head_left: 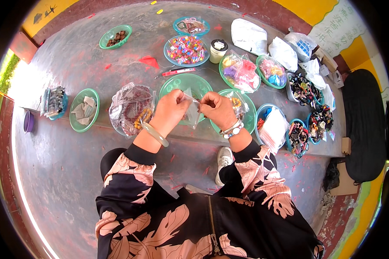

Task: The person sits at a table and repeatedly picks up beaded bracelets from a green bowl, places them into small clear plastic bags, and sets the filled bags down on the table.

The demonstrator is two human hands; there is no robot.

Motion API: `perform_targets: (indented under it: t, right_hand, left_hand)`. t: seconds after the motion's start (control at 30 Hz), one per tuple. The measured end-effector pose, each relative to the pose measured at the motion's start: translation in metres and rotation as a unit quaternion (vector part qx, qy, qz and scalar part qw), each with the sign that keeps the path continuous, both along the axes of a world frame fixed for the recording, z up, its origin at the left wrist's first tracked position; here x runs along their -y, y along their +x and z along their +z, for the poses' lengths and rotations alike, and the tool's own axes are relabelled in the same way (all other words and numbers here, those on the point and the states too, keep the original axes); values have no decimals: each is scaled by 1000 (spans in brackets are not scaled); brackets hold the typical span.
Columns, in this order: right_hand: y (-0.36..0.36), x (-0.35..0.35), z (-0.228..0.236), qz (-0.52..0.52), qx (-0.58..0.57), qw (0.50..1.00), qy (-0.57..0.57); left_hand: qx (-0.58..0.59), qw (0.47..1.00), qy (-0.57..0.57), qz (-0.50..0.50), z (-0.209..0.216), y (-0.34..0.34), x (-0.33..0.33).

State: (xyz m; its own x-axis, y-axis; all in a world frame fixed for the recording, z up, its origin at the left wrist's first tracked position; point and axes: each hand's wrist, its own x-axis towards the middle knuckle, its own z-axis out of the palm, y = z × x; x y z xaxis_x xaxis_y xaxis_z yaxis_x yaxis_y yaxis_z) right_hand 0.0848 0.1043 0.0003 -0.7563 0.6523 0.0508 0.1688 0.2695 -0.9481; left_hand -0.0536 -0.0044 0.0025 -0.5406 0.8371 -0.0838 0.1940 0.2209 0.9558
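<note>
A small clear plastic bag (pixel 192 114) hangs between my hands, above the near part of a green basin (pixel 173 82). My left hand (pixel 172 108) pinches one side of the bag near its top. On the other side, my right hand (pixel 218 111) is closed with thumb and fingers together at the bag's edge. Whatever lies inside the bag is too small to make out. Beside my left wrist sits a large clear bag of dark red and yellow bead bracelets (pixel 132 105). A second green basin (pixel 248 123) with bagged yellow beads is partly hidden behind my right hand.
Farther off stand a bowl of colourful wrapped pieces (pixel 186 50), a lidded cup (pixel 218 51) and a red-and-white box cutter (pixel 178 72). Basins of pastel bags (pixel 240 72) and dark hair ties (pixel 298 136) fill the right. A green bowl of cloth (pixel 84 111) stands left.
</note>
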Motion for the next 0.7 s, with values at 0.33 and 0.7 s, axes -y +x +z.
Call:
perform_targets:
  t: [0.33, 0.7]
  right_hand:
    - [-4, 3, 10, -57, 22, 991, 120]
    - [-24, 0, 12, -27, -10, 995, 96]
  left_hand:
    - [-337, 940, 12, 48, 10, -6, 6]
    - [-348, 935, 42, -58, 30, -27, 20]
